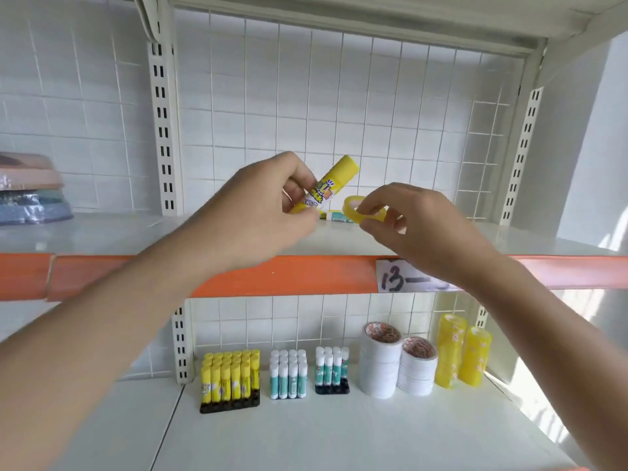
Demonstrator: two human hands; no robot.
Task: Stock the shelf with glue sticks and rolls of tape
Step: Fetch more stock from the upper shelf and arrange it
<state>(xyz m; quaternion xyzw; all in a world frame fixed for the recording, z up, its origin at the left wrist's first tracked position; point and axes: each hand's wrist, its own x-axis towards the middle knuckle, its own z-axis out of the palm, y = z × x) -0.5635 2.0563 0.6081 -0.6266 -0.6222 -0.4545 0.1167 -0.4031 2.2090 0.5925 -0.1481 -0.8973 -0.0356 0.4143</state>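
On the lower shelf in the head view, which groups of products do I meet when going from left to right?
Yellow glue sticks → white-and-teal glue sticks → smaller white-and-teal glue stick group → taller white tape stack → shorter white tape stack → taller yellow tape stack → shorter yellow tape stack.

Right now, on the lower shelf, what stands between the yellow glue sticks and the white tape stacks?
In the head view, two groups of white-capped teal glue sticks stand between the yellow glue sticks and the white tape stacks.
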